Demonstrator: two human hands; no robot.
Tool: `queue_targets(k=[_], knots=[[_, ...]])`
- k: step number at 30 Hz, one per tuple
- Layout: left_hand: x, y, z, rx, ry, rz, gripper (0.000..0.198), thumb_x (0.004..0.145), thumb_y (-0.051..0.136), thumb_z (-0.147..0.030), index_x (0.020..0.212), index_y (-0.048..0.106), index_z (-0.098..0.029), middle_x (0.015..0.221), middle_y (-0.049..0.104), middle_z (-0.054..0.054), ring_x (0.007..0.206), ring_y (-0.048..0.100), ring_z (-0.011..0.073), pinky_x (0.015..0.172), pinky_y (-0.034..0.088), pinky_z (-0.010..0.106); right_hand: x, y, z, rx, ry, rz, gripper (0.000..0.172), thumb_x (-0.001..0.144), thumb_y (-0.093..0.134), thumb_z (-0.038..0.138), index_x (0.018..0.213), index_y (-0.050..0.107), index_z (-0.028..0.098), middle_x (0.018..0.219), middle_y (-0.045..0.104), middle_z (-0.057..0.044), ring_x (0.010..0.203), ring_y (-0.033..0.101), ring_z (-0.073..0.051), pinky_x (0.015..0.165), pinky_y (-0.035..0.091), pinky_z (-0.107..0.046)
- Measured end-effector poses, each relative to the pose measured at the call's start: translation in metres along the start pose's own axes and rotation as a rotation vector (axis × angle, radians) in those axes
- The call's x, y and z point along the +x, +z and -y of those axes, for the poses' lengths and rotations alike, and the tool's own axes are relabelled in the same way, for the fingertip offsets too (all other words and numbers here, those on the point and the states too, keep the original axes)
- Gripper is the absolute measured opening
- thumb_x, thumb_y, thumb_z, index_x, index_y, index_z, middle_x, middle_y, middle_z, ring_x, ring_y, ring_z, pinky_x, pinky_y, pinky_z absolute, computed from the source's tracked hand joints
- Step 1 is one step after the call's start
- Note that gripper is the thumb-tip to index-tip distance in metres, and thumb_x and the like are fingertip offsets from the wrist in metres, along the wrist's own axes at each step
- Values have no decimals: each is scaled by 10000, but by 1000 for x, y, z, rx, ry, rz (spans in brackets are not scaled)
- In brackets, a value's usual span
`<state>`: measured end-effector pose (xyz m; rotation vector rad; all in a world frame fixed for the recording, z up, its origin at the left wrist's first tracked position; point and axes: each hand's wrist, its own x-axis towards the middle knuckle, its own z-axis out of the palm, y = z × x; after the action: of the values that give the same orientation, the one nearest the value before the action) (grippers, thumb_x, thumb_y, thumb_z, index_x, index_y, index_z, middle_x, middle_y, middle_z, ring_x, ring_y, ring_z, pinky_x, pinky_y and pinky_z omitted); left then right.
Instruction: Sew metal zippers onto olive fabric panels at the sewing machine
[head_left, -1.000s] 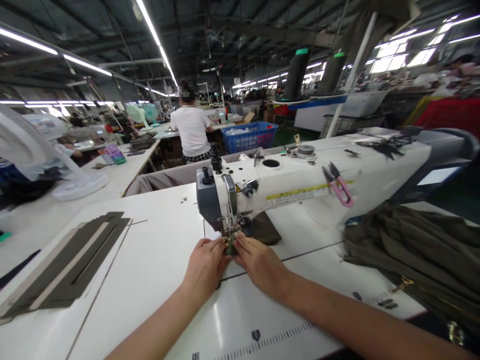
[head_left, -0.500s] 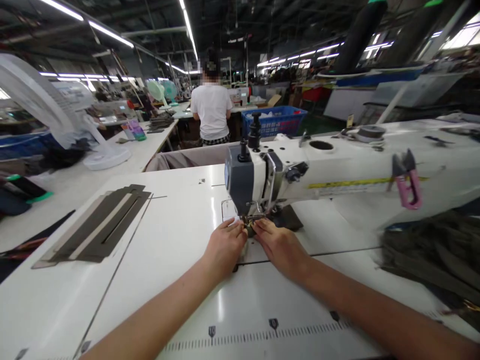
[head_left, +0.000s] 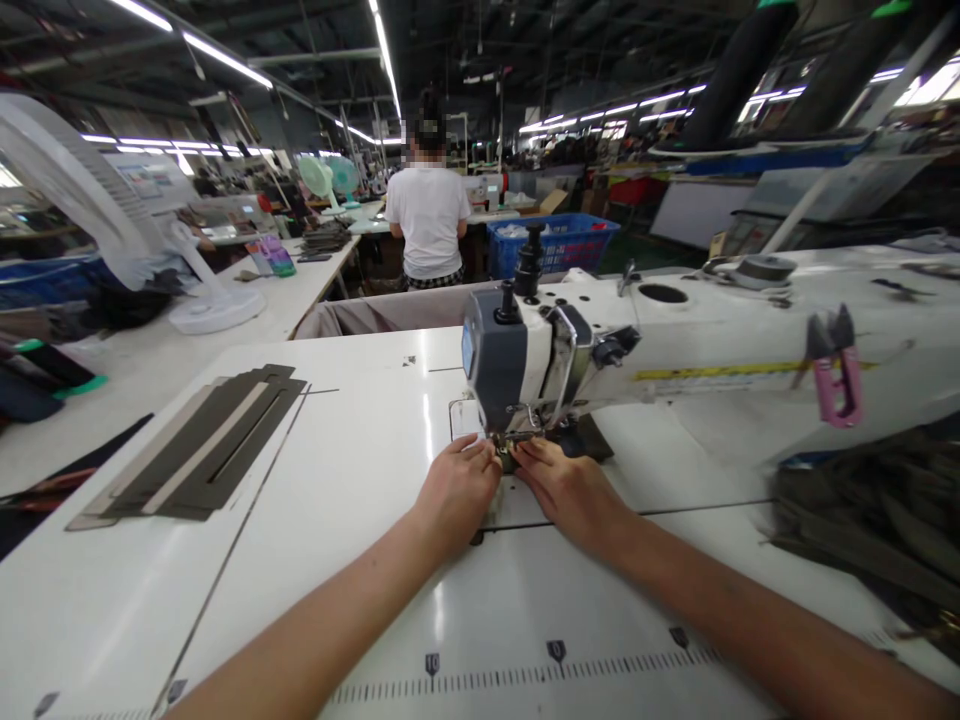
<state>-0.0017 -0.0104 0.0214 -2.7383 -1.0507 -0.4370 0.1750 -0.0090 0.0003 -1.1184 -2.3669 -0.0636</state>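
Note:
My left hand point(head_left: 459, 492) rests at the front left of the presser foot of a white and grey sewing machine point(head_left: 496, 355). Its fingers are pressed together on a small piece of dark olive fabric point(head_left: 597, 438). From the other side my right hand point(head_left: 576, 492) pinches the same fabric, fingertips close to the needle. Part of the fabric shows beyond the right hand, under the machine head. The fingertips and the fabric between them are partly hidden by the hands and the foot.
A stack of cut fabric pieces point(head_left: 202, 440) lies on the left of the white table point(head_left: 360, 440). Pink-handled snips point(head_left: 838, 385) hang on the machine arm. Dark fabric point(head_left: 877, 510) is heaped at the right. Ahead are a white fan point(head_left: 217, 310), a blue basket point(head_left: 551, 245) and a person in a white shirt point(head_left: 427, 220).
The view has shifted slightly, so the machine appears a little farther right. Both hands stay at the presser foot with the fabric, with hardly any visible movement against the machine.

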Motion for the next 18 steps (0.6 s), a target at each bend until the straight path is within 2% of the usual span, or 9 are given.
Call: queue_targets(k=[7, 12, 15, 18], knots=[[0, 1, 1, -4, -18, 0, 134, 817, 472, -67, 835, 596, -115, 943, 662, 94, 950, 608, 191, 960, 399, 342, 3, 0, 2, 24, 27, -15, 226, 824, 464, 87, 991, 614, 114, 1030, 643, -135, 918, 621, -228, 789, 519, -331], [-3, 10, 0, -70, -87, -129, 113, 826, 501, -92, 828, 605, -136, 959, 669, 82, 942, 614, 189, 934, 421, 342, 1, 7, 3, 59, 81, -1, 204, 834, 464, 121, 977, 609, 134, 1034, 638, -123, 857, 630, -223, 730, 519, -322], [-6, 17, 5, -147, -149, -214, 110, 825, 522, -116, 792, 614, -166, 959, 676, 58, 910, 625, 184, 910, 437, 362, 0, 9, -2, 110, 106, 15, 212, 848, 461, 161, 1016, 588, 141, 1034, 635, -108, 891, 614, -213, 772, 497, -320], [-9, 16, 9, -174, -193, -254, 106, 820, 541, -152, 756, 618, -184, 929, 679, 44, 842, 637, 181, 828, 479, 365, 0, -1, -16, 111, 63, 59, 274, 804, 549, 229, 1061, 557, 135, 1055, 614, -112, 978, 569, -216, 832, 462, -309]])
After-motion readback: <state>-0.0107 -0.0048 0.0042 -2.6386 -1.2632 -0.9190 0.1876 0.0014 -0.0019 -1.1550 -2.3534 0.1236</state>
